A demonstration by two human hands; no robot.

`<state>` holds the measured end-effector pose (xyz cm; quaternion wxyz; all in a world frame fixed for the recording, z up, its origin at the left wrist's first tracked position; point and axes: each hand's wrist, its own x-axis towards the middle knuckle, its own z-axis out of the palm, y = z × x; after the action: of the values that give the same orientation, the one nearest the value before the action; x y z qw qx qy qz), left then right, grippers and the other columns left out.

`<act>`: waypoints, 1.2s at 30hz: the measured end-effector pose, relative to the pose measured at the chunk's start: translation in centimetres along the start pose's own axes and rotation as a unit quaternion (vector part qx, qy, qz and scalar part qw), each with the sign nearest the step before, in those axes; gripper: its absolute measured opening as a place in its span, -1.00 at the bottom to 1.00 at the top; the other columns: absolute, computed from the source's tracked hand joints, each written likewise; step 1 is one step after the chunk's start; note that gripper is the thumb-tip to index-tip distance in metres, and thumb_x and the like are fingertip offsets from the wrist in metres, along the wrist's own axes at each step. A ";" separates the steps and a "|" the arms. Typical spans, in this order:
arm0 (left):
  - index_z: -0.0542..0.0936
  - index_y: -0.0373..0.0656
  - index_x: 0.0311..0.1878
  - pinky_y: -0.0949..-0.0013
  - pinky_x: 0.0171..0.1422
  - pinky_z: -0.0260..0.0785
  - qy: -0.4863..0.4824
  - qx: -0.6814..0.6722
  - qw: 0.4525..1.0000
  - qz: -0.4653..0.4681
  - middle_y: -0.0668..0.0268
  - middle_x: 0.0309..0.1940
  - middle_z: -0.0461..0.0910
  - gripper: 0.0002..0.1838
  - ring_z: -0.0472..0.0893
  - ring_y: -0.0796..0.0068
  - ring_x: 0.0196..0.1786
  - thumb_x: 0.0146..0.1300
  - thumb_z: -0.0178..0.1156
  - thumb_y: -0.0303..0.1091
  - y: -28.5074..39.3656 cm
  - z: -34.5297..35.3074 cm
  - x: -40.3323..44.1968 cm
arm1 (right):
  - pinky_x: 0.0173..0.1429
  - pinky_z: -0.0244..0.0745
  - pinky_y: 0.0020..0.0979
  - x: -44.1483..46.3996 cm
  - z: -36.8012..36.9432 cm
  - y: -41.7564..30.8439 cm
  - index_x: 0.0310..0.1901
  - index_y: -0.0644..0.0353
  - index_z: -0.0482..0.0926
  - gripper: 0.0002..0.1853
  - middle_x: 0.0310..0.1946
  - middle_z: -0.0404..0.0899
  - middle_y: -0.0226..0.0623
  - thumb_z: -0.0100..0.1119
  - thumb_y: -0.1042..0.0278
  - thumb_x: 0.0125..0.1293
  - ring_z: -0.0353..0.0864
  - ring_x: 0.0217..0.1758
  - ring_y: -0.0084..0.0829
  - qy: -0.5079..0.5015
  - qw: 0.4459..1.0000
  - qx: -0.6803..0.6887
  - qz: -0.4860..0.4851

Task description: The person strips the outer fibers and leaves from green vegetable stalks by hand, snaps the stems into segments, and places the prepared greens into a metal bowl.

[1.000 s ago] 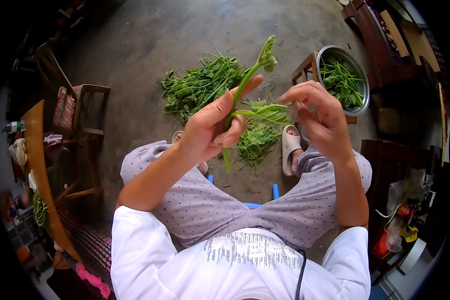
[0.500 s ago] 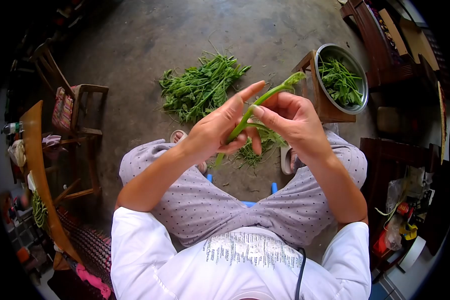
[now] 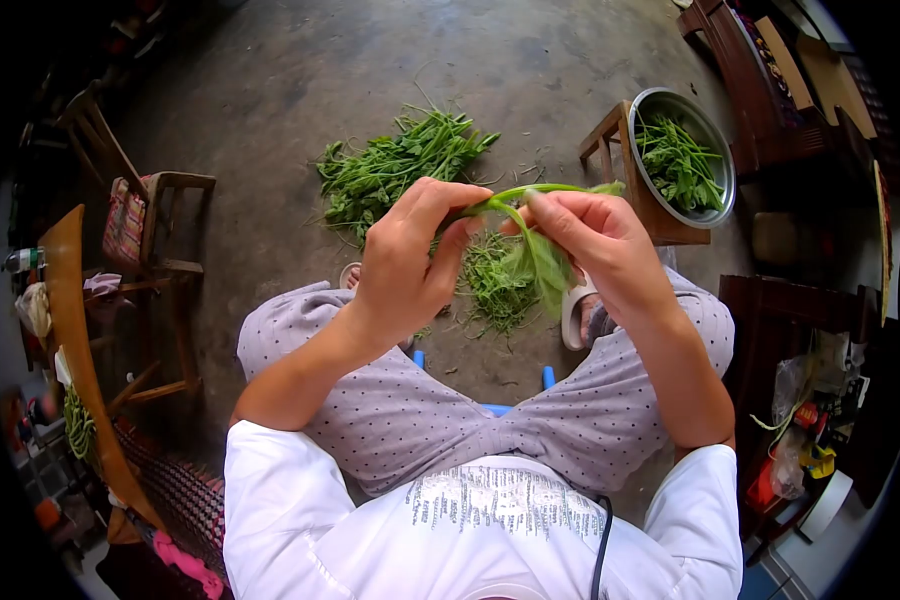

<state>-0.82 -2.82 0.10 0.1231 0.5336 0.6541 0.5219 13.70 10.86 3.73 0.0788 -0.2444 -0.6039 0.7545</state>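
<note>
A green leafy vegetable stem (image 3: 540, 188) stretches between my two hands above my knees, with a soft leaf (image 3: 542, 262) dangling from it. My left hand (image 3: 415, 240) pinches the stem's left end between thumb and fingers. Nearer the tip, my right hand (image 3: 595, 230) grips it with the thumb on top. Beyond my left hand lies a heap of leafy green stems (image 3: 410, 155) on the floor. Below the held stem, between my feet, is a smaller pile of thin green scraps (image 3: 495, 290).
At the right, a metal basin (image 3: 729, 180) of green stems stands on a wooden stool (image 3: 670, 231). A wooden chair (image 3: 180, 180) with a patterned cushion is on the left, near a wooden tabletop edge (image 3: 75, 330). Dark wooden furniture (image 3: 760, 130) lines the right side.
My left hand has turned over and now pinches the stem's end. The stem has swung from slanted to nearly level and bends, its leaf hanging down. My right hand has shifted slightly.
</note>
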 end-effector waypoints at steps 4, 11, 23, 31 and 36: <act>0.52 -0.28 0.00 0.49 -0.23 0.47 -0.069 -0.186 0.965 -0.172 0.26 -0.30 0.58 -0.76 0.60 0.55 -0.31 0.26 0.13 -0.58 0.3 0.2 -0.1 | -0.58 0.16 -0.70 -0.7 0.1 -1.9 -0.07 0.27 0.61 -0.74 -0.55 0.55 -0.50 0.09 0.25 0.40 0.31 -0.63 -0.80 -0.008 0.998 0.062 -0.014; 0.46 -0.24 0.11 0.50 -0.17 0.52 -0.155 -0.467 0.812 -0.314 0.24 -0.25 0.61 -0.72 0.61 0.57 -0.27 0.36 0.10 -0.44 -0.5 0.2 -0.4 | -0.39 0.38 -0.47 -0.7 -0.6 -2.0 -0.32 0.15 0.63 -0.85 -0.38 0.55 -0.35 0.30 0.59 0.05 0.47 -0.44 -0.46 0.178 0.836 -0.427 -0.296; 0.47 -0.25 0.08 0.49 -0.13 0.53 -0.150 -0.414 0.854 -0.278 0.24 -0.24 0.64 -0.73 0.63 0.57 -0.22 0.33 0.14 -0.46 -0.3 0.1 -0.6 | -0.23 0.42 -0.42 -0.3 -0.7 -0.5 -0.29 0.12 0.69 -0.79 -0.36 0.58 -0.42 0.40 0.51 -0.04 0.44 -0.27 -0.38 0.094 0.763 -0.526 -0.364; 0.52 -0.28 -0.03 0.56 -0.18 0.51 -0.134 -0.296 0.912 -0.250 0.30 -0.29 0.64 -0.81 0.63 0.64 -0.24 0.31 0.16 -0.50 0.3 0.2 -0.8 | -0.19 0.41 -0.35 -0.3 -0.1 -0.1 -0.34 0.18 0.67 -0.88 -0.39 0.56 -0.34 0.36 0.48 0.03 0.48 -0.28 -0.29 0.084 0.838 -0.461 -0.281; 0.53 -0.31 -0.12 0.58 -0.23 0.48 -0.121 -0.213 0.951 -0.187 0.33 -0.34 0.64 -0.88 0.59 0.69 -0.31 0.30 0.14 -0.53 0.5 0.1 -0.8 | -0.27 0.38 -0.50 -0.3 -0.2 0.2 -0.29 0.21 0.68 -0.85 -0.40 0.54 -0.37 0.37 0.50 0.05 0.49 -0.31 -0.51 0.064 0.886 -0.401 -0.226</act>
<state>-0.11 -3.47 0.14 0.4073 0.4223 0.5957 0.5486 14.09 10.84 3.61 0.1813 -0.1599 -0.8873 0.3927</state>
